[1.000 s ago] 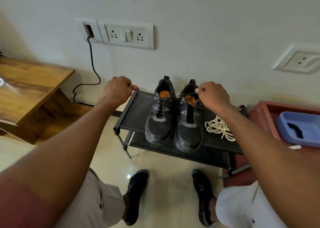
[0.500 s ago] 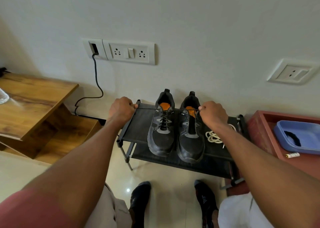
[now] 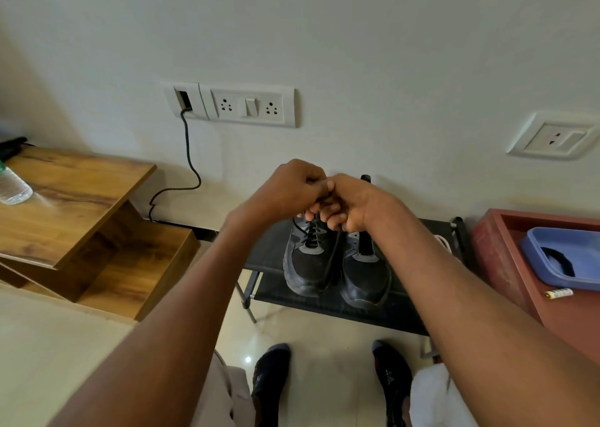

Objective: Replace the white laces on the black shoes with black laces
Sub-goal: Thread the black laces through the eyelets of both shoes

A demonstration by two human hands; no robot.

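Two black shoes stand side by side on a low black rack (image 3: 269,257). The left shoe (image 3: 308,264) carries a black lace (image 3: 311,233) threaded through its eyelets. The right shoe (image 3: 367,270) shows an open tongue with no lace. My left hand (image 3: 292,188) and my right hand (image 3: 349,204) meet above the shoes' collars, fingers curled, each gripping an end of the black lace. A strand hangs down between the shoes. A bit of the white laces (image 3: 443,241) peeks out behind my right forearm.
A wooden stepped table (image 3: 74,205) with a plastic bottle (image 3: 13,188) stands at left. A black cable (image 3: 188,153) runs down from the wall socket. At right a red box (image 3: 500,257) holds a blue tray (image 3: 552,254). My feet are on the tiled floor below.
My hands were wide apart, pulling the lace taut sideways. They have now come together above the shoes. The view has tilted upward a little.
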